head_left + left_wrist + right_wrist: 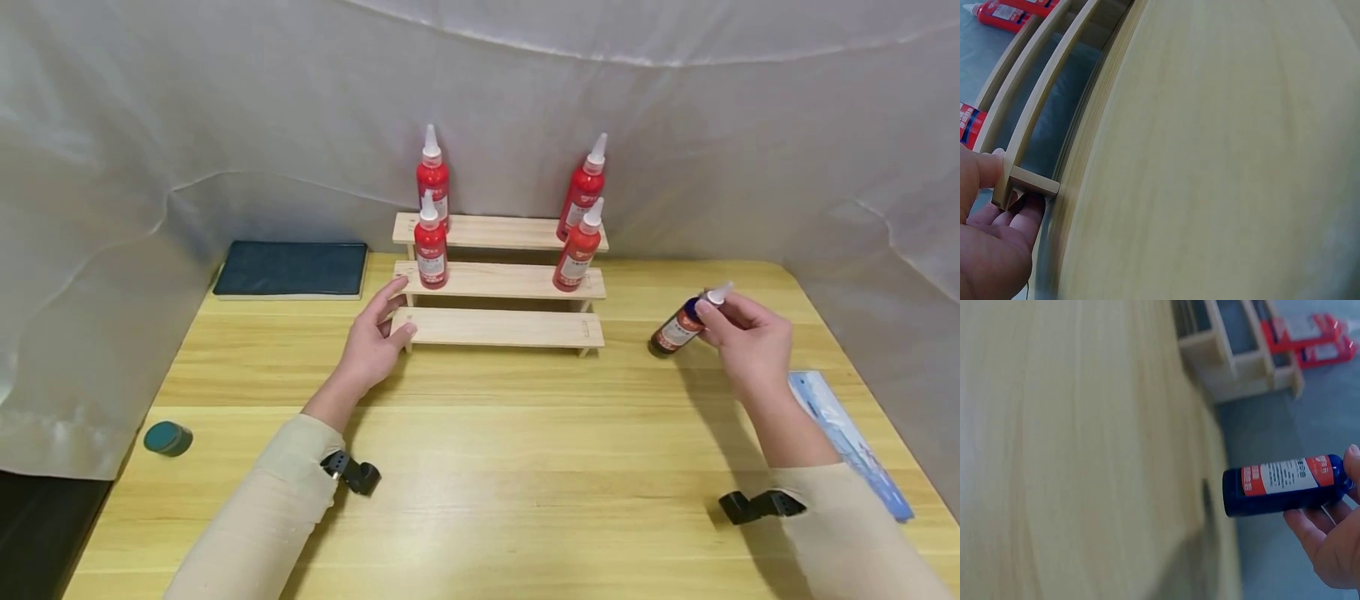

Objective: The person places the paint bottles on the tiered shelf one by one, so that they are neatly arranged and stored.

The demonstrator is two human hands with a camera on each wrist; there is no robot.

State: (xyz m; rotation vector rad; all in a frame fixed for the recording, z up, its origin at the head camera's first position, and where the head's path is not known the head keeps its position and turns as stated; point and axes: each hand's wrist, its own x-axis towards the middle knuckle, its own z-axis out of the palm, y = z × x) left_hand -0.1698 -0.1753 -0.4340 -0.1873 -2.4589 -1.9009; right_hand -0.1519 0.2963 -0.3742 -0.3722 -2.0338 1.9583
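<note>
A three-tier wooden stand (498, 327) stands at the back of the table. My left hand (375, 342) grips its left end, thumb on the lowest shelf and fingers by the leg, as the left wrist view shows. Off the stand's right side, my right hand (753, 342) holds a dark blue squeeze bottle (1285, 485) near its neck. That bottle has a white pointed cap and leans in the head view, with its base toward the lower left. Red squeeze bottles (431, 254) stand at both ends of the top and middle shelves.
A dark notebook (292, 269) lies at the back left. Near the left edge sits a small teal-lidded jar (168, 438). A blue-and-white flat packet (851, 442) lies beside the right forearm. Grey cloth (495, 108) hangs behind the table.
</note>
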